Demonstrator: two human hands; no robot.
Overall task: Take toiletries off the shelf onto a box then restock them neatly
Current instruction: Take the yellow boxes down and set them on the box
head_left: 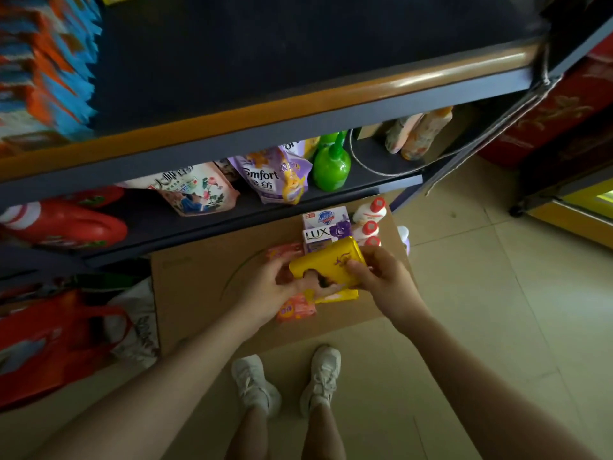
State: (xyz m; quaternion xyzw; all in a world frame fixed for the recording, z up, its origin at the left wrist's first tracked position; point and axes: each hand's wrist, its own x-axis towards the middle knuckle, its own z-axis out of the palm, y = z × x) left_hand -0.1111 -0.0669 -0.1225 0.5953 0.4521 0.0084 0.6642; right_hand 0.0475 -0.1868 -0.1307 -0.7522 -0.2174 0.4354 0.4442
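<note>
- Both hands are gripping the yellow pack over the box: left hand on its left end, right hand on its right.
- Soap boxes are sitting just beyond, on the far side.

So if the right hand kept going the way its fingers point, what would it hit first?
The right hand points left across the yellow pack it grips, so probably the left hand on the pack's other end, though depth is unclear.

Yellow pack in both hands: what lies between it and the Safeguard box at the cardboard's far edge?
In the head view, the purple LUX box lies between the yellow pack and the Safeguard box.
</note>
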